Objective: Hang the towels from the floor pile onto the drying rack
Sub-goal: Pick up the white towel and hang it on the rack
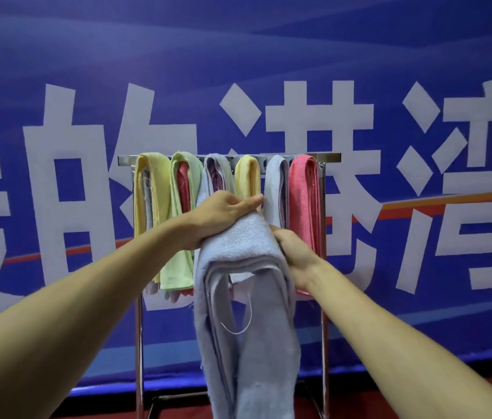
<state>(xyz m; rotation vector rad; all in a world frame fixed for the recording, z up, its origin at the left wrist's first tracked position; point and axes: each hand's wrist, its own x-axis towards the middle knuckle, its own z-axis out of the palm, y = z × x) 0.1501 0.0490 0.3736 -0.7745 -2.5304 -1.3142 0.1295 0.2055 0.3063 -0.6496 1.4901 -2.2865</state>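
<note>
A pale blue towel [247,343] hangs folded in front of the metal drying rack [330,158]. My left hand [220,217] grips its top fold from the left, thumb stretched over the cloth. My right hand [294,255] holds the right side of the fold, its fingers hidden behind the fabric. On the rack's bars hang several towels: yellow [148,195], green [184,267], lavender [216,173], a second yellow [247,176], light blue [278,192] and pink [305,201]. The floor pile is out of view.
A large blue banner with white characters [314,125] covers the wall right behind the rack. The rack's upright legs [139,343] stand on a red floor [420,385]. The held towel's ends hang down past the lower frame edge.
</note>
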